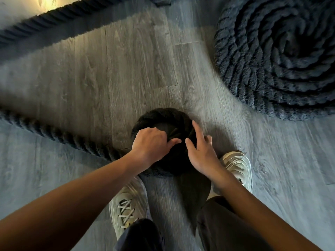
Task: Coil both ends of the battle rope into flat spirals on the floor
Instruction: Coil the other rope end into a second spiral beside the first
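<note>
A thick dark battle rope lies on a grey wood floor. One end is wound into a large flat spiral [282, 57] at the upper right. A small tight coil [163, 116] of the other end sits just ahead of my feet. My left hand [151, 144] rests on its top with fingers curled onto the rope's end. My right hand [200, 149] presses against the coil's right side with fingers spread. From the coil a straight stretch of rope [54, 133] runs off to the left edge.
Another run of the rope [54, 20] crosses the upper left diagonally. My two pale sneakers [126, 205] [237, 167] stand right behind the small coil. Bare grey floor [117, 69] lies between the rope runs and the large spiral.
</note>
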A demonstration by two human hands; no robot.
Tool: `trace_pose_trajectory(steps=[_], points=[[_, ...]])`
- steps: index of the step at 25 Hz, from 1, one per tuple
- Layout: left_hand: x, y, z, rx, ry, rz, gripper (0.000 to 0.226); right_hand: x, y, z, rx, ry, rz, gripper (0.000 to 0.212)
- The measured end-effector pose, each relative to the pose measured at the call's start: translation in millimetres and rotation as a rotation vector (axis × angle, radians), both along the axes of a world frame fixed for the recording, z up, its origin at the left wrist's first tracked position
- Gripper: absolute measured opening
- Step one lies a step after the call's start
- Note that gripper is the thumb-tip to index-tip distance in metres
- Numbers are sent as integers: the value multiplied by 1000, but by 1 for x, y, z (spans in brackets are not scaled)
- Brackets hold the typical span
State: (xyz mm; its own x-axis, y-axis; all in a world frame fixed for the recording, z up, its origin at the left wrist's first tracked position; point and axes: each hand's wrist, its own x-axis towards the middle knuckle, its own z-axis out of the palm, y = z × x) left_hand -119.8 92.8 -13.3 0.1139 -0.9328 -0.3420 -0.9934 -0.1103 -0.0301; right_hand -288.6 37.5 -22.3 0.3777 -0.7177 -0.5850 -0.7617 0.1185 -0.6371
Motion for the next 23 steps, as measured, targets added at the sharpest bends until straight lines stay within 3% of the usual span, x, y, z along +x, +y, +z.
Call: trace_pose_trajectory(steps=[2, 5, 9, 12, 18, 20, 23], points=[[4, 9, -1, -12, 11, -26, 69, 15, 2, -5, 48, 80, -59, 73], [9, 34, -6, -43, 119, -51, 57, 36, -2, -3, -47, 233, -34, 99], [27, 52, -7, -78, 163, -124, 61, 47, -15, -3, -75, 259, -10, 95], [66, 35, -3, -148, 199, -428, 65, 45, -23, -4, -65, 247, 28, 93], [160, -34, -5, -5, 21, -1170, 56, 40, -37, -2, -10, 235, 106, 93], [159, -45, -9, -88, -21, -1242, 54, 38, -38, -3, -12, 223, 115, 94], [152, -33, -10, -170, -45, -1186, 52, 25, -40, -7, -45, 86, 38, 91]])
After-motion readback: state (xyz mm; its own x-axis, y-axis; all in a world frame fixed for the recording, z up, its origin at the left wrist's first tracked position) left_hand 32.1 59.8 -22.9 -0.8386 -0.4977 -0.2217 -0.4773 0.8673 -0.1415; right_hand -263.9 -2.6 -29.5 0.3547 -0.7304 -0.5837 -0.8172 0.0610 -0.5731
